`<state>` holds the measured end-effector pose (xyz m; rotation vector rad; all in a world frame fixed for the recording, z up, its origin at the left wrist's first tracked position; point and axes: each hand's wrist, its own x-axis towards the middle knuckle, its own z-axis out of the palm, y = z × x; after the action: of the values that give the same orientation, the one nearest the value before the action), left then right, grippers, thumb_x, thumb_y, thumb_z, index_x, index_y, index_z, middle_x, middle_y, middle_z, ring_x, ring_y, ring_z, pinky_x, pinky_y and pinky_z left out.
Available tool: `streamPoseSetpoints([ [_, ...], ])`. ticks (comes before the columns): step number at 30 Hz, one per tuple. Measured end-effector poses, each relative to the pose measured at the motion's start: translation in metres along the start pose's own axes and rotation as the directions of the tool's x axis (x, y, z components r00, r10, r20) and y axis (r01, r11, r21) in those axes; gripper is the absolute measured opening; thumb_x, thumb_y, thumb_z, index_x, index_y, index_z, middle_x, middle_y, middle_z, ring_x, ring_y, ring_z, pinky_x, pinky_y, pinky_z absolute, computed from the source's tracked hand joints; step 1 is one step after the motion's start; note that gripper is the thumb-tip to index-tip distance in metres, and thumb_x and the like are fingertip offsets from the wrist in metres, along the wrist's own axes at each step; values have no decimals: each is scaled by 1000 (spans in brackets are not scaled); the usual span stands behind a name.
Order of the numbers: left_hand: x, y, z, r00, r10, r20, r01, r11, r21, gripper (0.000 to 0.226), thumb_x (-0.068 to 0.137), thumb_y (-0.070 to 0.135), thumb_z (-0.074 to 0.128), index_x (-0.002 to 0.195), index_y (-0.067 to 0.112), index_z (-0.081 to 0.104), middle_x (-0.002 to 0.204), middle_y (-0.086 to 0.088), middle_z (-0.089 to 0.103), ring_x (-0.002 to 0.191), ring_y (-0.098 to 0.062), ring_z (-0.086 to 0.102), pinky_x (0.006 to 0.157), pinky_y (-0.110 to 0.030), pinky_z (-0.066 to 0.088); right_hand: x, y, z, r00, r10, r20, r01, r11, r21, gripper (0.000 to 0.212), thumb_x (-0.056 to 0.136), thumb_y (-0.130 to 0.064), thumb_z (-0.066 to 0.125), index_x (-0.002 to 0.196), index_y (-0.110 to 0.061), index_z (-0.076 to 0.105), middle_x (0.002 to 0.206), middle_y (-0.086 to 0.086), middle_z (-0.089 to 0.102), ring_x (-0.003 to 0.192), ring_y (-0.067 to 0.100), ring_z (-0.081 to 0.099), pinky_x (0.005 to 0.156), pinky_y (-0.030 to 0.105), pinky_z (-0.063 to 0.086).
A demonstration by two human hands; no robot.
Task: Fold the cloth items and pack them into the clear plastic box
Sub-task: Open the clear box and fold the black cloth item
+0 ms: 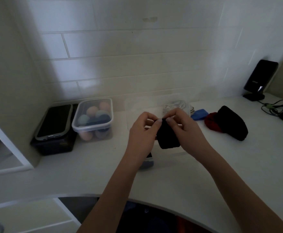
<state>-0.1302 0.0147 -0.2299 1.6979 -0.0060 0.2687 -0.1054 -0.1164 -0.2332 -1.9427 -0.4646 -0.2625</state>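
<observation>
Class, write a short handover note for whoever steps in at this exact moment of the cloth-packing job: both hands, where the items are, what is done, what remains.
Left hand and right hand: both pinch the top edge of a small black cloth, held up over the counter.
Clear plastic box: behind the hands, faint; a grey-white cloth seems to lie in it.
Waiting on the right: blue cloth, red cloth, larger black cloth.
Done: perhaps one item packed.
Left: finish folding the held cloth, pack it, then fold and pack the other three.
</observation>
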Motion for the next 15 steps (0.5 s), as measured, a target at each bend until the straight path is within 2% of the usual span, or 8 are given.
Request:
streamPoseSetpoints([
  [3,5,-3,-6,999,16,-30,-15,999,42,13,83,12,65,72,18,60,74,-6,65,75,-25,68,70,-36,59,-2,-3,-1,999,31,41,-32,999,14,16,93,-18,50,90,-33,53,81,5,67,69,8,65,52,15,50],
  [5,5,-4,-9,998,38,-41,-34,994,105,15,82,14,66,69,20,60,73,-4,67,76,-22,69,70,-33,59,-4,-7,-3,990,91,107,-99,992,72,13,92,-17,52,93,-30,52,80,10,67,69,13,68,50,24,55],
  [7,4,-4,-13,996,82,-33,-72,968,241,15,80,17,68,67,22,62,70,3,67,72,-11,67,69,-22,55,-4,-8,-5,976,144,167,-160,983,86,8,92,-16,54,93,-23,49,84,18,68,74,24,70,50,33,58],
  [9,2,-3,-21,989,147,-12,-133,921,366,10,79,19,68,70,21,67,71,9,68,69,-1,64,66,-11,49,-5,-7,-5,971,162,177,-168,985,24,10,91,-16,56,89,-19,46,84,21,69,72,25,69,48,34,58],
  [11,1,-1,-33,977,211,-41,-177,896,407,5,79,19,69,76,21,72,74,13,68,69,5,62,65,-6,46,-6,-5,-3,968,182,175,-175,983,-53,14,89,-16,58,83,-18,46,82,18,69,66,21,67,46,31,56],
  [13,0,0,-45,969,242,-55,-193,874,447,7,79,17,70,82,21,74,77,13,67,67,7,61,64,-6,48,-7,-3,0,958,204,203,-180,975,-129,16,87,-16,61,80,-18,47,81,12,67,64,17,64,47,27,56],
  [15,-3,1,-53,974,223,33,-209,834,511,10,78,13,70,86,18,75,79,5,70,69,-1,64,73,-19,54,-8,-1,3,947,223,231,-184,967,-175,17,85,-16,64,77,-19,49,85,7,65,66,16,64,49,24,56],
])
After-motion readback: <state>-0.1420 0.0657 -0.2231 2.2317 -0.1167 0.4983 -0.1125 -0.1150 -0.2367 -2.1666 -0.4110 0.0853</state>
